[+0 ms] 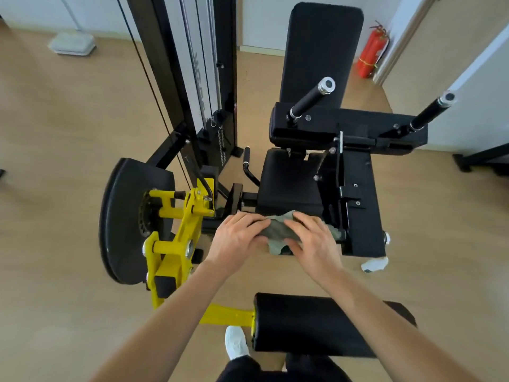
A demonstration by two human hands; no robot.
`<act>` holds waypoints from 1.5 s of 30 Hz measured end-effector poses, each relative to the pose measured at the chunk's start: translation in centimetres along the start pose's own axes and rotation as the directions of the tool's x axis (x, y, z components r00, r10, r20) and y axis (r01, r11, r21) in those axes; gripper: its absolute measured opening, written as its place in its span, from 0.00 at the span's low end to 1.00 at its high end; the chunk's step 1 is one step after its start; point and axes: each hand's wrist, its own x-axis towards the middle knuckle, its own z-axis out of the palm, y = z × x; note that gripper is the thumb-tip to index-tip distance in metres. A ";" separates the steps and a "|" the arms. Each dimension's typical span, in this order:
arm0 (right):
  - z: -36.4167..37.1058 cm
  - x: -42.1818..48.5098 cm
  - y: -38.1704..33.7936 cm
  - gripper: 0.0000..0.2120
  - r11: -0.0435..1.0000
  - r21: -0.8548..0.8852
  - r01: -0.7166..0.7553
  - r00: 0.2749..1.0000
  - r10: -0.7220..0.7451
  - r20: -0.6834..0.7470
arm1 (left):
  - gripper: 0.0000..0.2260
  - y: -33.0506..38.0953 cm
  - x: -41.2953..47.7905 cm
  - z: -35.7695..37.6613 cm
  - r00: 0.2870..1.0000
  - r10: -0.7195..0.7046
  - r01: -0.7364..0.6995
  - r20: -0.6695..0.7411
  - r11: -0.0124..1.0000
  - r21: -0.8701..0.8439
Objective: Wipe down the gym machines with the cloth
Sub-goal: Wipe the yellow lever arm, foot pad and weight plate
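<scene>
Cloth [275,233], grey-green, lay bunched at the front edge of the black seat [289,183], long axis running left-right; I saw my left hand [238,238] and right hand [312,239] each clasping an end.

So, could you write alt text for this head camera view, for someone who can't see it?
The left hand and right hand hold a grey-green cloth at the front edge of a gym machine's black seat pad. A yellow lever arm stands to their left, and a black roller pad lies nearest the camera.
</scene>
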 end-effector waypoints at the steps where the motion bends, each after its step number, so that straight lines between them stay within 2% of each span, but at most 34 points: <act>1: 0.3 0.3 -0.6 0.23 1.000 0.007 0.004 1.000 -0.004 0.008 | 0.16 -0.7 -0.4 -0.4 1.000 -0.002 0.002 -0.004 1.000 0.000; 10: 3.0 3.0 -5.9 0.20 0.996 0.073 0.055 0.996 -0.059 0.061 | 0.16 -5.6 -2.8 -4.6 0.998 -0.061 0.062 0.023 0.997 -0.036; 14: 4.2 3.8 -7.9 0.20 0.989 0.123 0.081 0.993 -0.090 0.072 | 0.18 -7.2 -3.7 -5.9 0.987 -0.155 0.157 0.039 0.985 -0.068; 18: 3.9 3.9 -7.4 0.22 0.984 0.151 0.093 0.989 -0.110 0.103 | 0.19 -6.8 -3.4 -6.2 0.979 -0.196 0.198 0.058 0.980 -0.030; 21: 2.7 3.0 -5.4 0.22 0.986 0.137 0.094 0.992 -0.105 0.073 | 0.19 -5.1 -2.3 -5.7 0.974 -0.202 0.203 0.102 0.979 0.004; 27: 0.9 -0.4 0.2 0.22 0.998 0.045 0.036 0.994 -0.031 -0.108 | 0.17 0.2 1.3 -2.9 0.972 -0.126 0.135 0.198 0.990 -0.033; 31: 0.2 -2.6 2.3 0.16 0.999 0.025 -0.044 0.975 0.049 -0.218 | 0.14 2.9 3.3 -1.1 0.971 -0.085 0.106 0.224 0.991 -0.085; 35: -0.5 -3.7 2.9 0.12 0.983 0.088 -0.164 0.944 0.182 -0.276 | 0.12 4.6 5.5 0.7 0.951 -0.047 0.106 0.306 0.978 -0.178; 38: -1.0 -4.9 2.0 0.16 0.939 0.163 -0.302 0.904 0.336 -0.265 | 0.11 5.1 7.6 1.8 0.919 0.010 0.096 0.395 0.964 -0.247; 40: -1.1 -5.7 0.6 0.18 0.867 0.260 -0.425 0.856 0.478 -0.197 | 0.09 5.2 8.9 2.4 0.888 0.038 0.117 0.458 0.945 -0.306; 41: -1.2 -6.0 -0.1 0.17 0.797 0.336 -0.501 0.808 0.570 -0.146 | 0.09 5.3 9.5 2.6 0.871 0.048 0.138 0.489 0.932 -0.337; 42: -1.2 -6.3 -0.9 0.15 0.684 0.439 -0.582 0.733 0.676 -0.081 | 0.08 5.3 10.1 2.9 0.853 0.055 0.164 0.518 0.915 -0.368; 43: -1.1 -6.4 -1.5 0.13 0.501 0.582 -0.641 0.624 0.781 0.015 | 0.08 5.4 10.8 3.1 0.833 0.059 0.200 0.551 0.896 -0.398; 44: -1.2 -6.3 -2.1 0.12 0.227 0.744 -0.629 0.495 0.854 0.158 | 0.08 5.5 11.4 3.4 0.807 0.056 0.249 0.588 0.871 -0.424; 45: -1.3 -5.9 -2.6 0.12 -0.081 0.850 -0.521 0.384 0.867 0.318 | 0.09 5.6 12.2 3.7 0.773 0.050 0.305 0.633 0.845 -0.439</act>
